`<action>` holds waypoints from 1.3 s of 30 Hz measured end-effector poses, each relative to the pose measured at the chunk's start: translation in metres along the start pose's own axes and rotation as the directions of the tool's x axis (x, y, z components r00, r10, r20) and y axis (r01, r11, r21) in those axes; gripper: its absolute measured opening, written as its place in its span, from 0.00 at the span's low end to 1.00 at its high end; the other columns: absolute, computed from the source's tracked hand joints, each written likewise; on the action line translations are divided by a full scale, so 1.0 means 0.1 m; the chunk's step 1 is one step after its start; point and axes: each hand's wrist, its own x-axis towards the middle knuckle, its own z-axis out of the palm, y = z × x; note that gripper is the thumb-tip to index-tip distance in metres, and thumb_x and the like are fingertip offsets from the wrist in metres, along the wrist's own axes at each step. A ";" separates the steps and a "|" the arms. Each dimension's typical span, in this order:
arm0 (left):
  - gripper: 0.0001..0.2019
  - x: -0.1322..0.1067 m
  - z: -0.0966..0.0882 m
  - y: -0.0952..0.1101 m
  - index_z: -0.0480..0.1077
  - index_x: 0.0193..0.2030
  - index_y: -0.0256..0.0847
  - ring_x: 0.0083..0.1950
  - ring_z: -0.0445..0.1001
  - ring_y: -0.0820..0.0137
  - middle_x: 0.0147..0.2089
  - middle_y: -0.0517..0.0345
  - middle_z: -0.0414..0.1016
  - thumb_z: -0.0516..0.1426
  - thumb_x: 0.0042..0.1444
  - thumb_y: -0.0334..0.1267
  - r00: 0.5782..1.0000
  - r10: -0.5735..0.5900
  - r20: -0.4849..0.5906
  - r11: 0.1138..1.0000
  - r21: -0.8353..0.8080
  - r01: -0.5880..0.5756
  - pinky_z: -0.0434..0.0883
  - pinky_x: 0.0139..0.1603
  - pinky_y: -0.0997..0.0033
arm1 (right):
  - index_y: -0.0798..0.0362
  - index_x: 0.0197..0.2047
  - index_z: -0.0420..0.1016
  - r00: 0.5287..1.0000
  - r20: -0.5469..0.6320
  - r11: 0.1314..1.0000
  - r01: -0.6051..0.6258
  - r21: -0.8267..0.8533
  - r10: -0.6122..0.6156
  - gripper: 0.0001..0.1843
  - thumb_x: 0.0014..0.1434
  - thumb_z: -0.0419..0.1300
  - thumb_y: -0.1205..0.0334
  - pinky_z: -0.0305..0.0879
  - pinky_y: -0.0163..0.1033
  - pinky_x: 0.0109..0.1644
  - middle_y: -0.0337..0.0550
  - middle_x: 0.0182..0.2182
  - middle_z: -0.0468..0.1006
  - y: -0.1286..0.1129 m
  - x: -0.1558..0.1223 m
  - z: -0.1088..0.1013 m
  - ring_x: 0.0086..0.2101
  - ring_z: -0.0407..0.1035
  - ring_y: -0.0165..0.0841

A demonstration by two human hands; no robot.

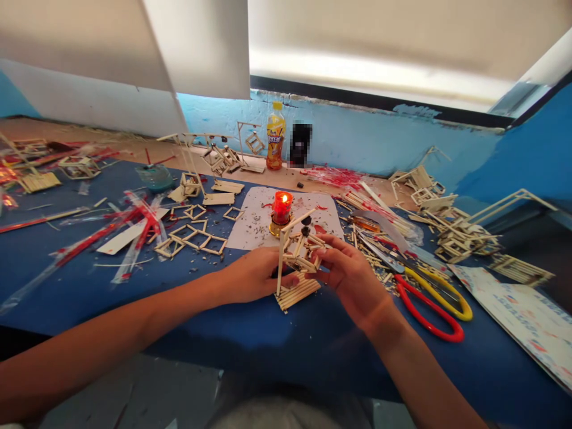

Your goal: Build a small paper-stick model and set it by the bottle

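Between my two hands is a small stick lantern stand, with a slatted base [298,293], an upright post and a slanting top arm. My left hand [261,271] grips it near the post, its thumb over the base. A stick cube frame [304,253] hangs below the arm, and the fingers of my right hand [342,268] are closed on its right side. Just beyond my hands a lit red candle [283,207] stands in a gold holder on a white sheet [250,217] strewn with dark bits.
Scissors [431,298] with red and yellow handles lie at right, near loose sticks. Flat stick frames [192,235] and red-and-clear plastic wrappers [138,226] lie at left. A drink bottle [276,137] stands by the wall. More stick lanterns [465,235] are piled at far right.
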 end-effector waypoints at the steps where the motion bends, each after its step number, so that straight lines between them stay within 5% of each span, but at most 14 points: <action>1: 0.14 0.00 0.00 0.00 0.74 0.55 0.44 0.53 0.78 0.60 0.54 0.52 0.79 0.55 0.71 0.46 1.000 -0.002 0.001 1.000 0.001 0.002 0.73 0.53 0.64 | 0.52 0.43 0.81 1.000 0.001 1.000 0.001 0.000 -0.001 0.12 0.54 0.70 0.64 0.77 0.37 0.38 0.37 0.31 0.80 0.00 0.00 0.00 0.32 0.74 0.30; 10: 0.11 0.00 -0.01 0.01 0.74 0.54 0.42 0.53 0.77 0.61 0.54 0.51 0.79 0.56 0.70 0.42 1.000 0.011 0.004 1.000 -0.002 -0.011 0.73 0.53 0.66 | 0.51 0.44 0.81 1.000 -0.001 0.999 0.001 -0.037 -0.001 0.15 0.53 0.72 0.61 0.75 0.40 0.39 0.38 0.34 0.81 0.02 0.02 -0.01 0.32 0.72 0.31; 19: 0.11 0.01 -0.02 0.03 0.76 0.52 0.42 0.50 0.78 0.61 0.52 0.51 0.79 0.57 0.69 0.41 1.000 -0.006 0.013 1.000 0.003 0.006 0.74 0.50 0.66 | 0.50 0.43 0.78 0.999 -0.031 0.995 0.010 -0.101 -0.013 0.17 0.51 0.74 0.61 0.63 0.33 0.29 0.37 0.34 0.81 0.03 0.01 0.00 0.26 0.68 0.26; 29: 0.09 -0.21 -0.22 0.22 0.74 0.50 0.42 0.47 0.78 0.63 0.46 0.53 0.78 0.53 0.69 0.34 0.996 -0.087 -0.019 0.991 0.104 0.089 0.73 0.50 0.65 | 0.50 0.42 0.75 1.000 -0.014 0.996 0.013 -0.084 -0.014 0.15 0.52 0.72 0.62 0.68 0.34 0.31 0.33 0.29 0.80 0.03 0.00 -0.05 0.26 0.71 0.27; 33: 0.18 -0.43 -0.30 0.39 0.70 0.61 0.47 0.59 0.76 0.59 0.59 0.51 0.74 0.55 0.66 0.32 0.975 -0.172 -0.141 0.942 0.267 0.205 0.72 0.60 0.59 | 0.49 0.43 0.75 1.000 -0.007 0.995 0.013 -0.097 -0.014 0.14 0.53 0.72 0.61 0.70 0.35 0.34 0.33 0.28 0.80 0.04 -0.01 -0.05 0.27 0.73 0.28; 36: 0.24 -0.53 -0.26 0.55 0.64 0.67 0.50 0.66 0.71 0.55 0.67 0.51 0.69 0.60 0.65 0.41 0.937 -0.130 -0.323 0.910 0.337 0.242 0.70 0.67 0.54 | 0.50 0.41 0.76 1.000 -0.005 0.994 0.019 -0.105 -0.020 0.14 0.52 0.73 0.61 0.72 0.36 0.37 0.34 0.28 0.81 0.05 -0.04 -0.02 0.28 0.74 0.30; 39: 0.29 -0.49 -0.17 0.67 0.59 0.69 0.53 0.61 0.76 0.58 0.65 0.54 0.73 0.62 0.65 0.49 0.884 -0.095 -0.458 0.932 0.271 0.241 0.75 0.62 0.57 | 0.50 0.39 0.76 1.000 -0.001 0.994 0.027 -0.105 -0.028 0.15 0.51 0.74 0.60 0.72 0.37 0.39 0.35 0.28 0.82 0.05 -0.06 0.01 0.28 0.75 0.30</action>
